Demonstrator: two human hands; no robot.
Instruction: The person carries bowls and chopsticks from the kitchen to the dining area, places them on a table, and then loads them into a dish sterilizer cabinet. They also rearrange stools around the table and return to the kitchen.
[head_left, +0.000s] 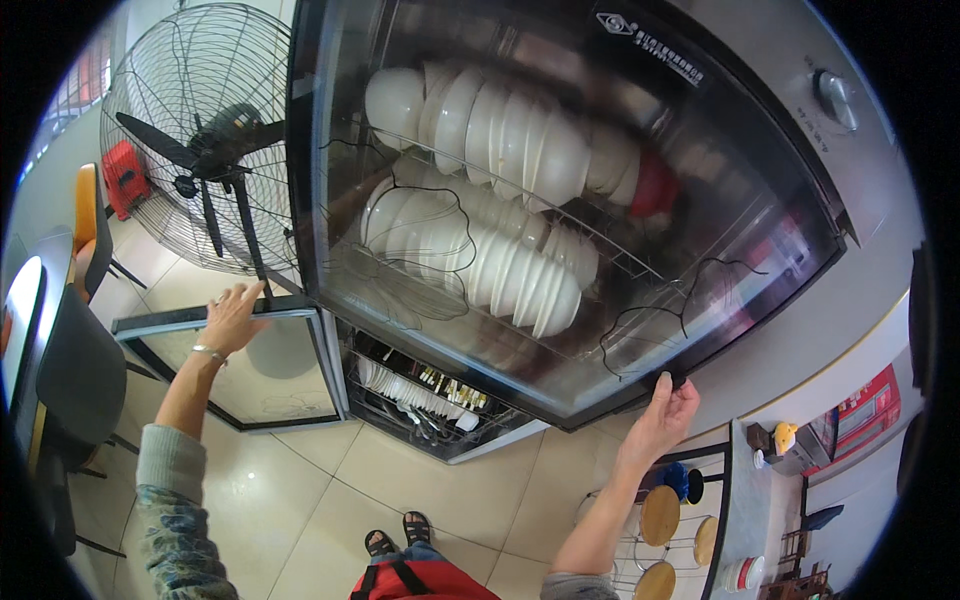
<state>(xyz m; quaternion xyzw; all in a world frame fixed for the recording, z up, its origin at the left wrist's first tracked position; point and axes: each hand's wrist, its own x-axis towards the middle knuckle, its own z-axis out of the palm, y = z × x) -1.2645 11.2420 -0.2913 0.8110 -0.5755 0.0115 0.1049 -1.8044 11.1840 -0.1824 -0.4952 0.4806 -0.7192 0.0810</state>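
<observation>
A glass-doored dish cabinet stands before me. Its upper glass door (570, 375) is closed or nearly so, and through it show stacked white bowls (480, 262) on wire racks and one red bowl (654, 184). My right hand (671, 409) pinches that door's lower corner between thumb and fingers. On the left, the lower glass door (326, 367) stands swung open, with my left hand (236, 319) at its top edge, fingers spread; whether it touches the frame I cannot tell. Inside the lower compartment are white plates (412, 394), spoons and other utensils.
A large caged fan (202, 150) stands behind the lower door. Chairs (82, 367) and a table line the left side. At the right are round wooden stools (660, 516), a counter (750, 487) and a yellow figure on it. A knob (836, 99) sits on the cabinet's panel.
</observation>
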